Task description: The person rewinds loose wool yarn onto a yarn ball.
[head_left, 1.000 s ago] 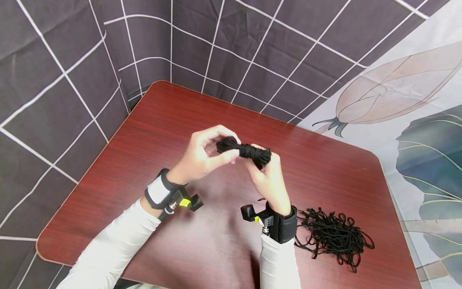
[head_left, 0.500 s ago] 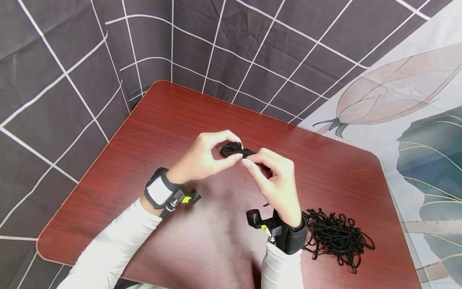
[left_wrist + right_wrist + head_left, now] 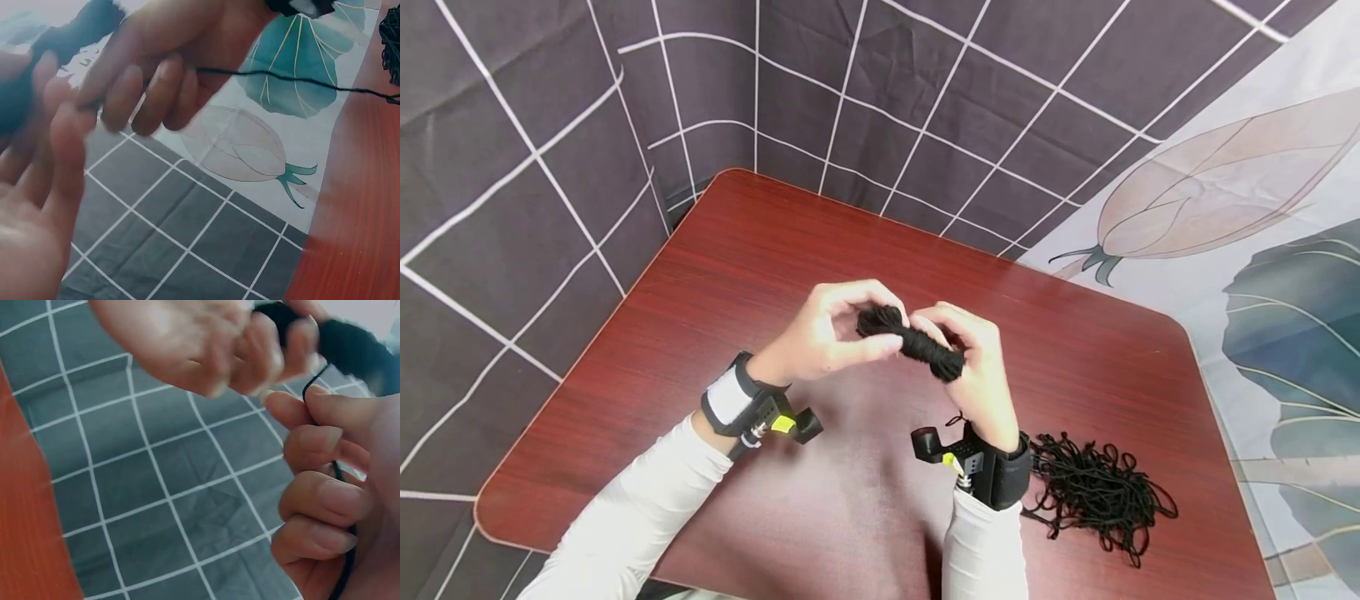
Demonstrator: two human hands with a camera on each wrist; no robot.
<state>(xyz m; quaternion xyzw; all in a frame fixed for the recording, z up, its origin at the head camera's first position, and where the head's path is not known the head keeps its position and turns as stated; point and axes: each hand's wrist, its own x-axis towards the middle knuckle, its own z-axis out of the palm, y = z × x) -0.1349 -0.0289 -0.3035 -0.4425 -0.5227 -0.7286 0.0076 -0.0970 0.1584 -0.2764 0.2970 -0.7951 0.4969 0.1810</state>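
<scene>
A small bundle of black cord [image 3: 921, 343], wrapped round its middle with a looped tuft at each end, is held up over the table. My left hand [image 3: 812, 333] grips its left part between thumb and fingers. On the bundle's far right side is my right hand [image 3: 987, 379], partly hidden behind it. In the right wrist view, the curled fingers [image 3: 322, 500] of that hand hold a single strand of cord [image 3: 339, 472] coming off the bundle. The left wrist view shows this strand stretching from the right hand toward the table at right.
A loose, tangled pile of black cord [image 3: 1093, 492] lies on the reddish-brown table [image 3: 745, 242], right of my right wrist. A dark curtain with white grid lines [image 3: 805, 75] and a leaf-print cloth [image 3: 1217, 183] hang behind the table.
My right hand came over the near side of the bundle, then went round to its far side. The bundle's right end now tilts lower, and both hands sit slightly nearer to me.
</scene>
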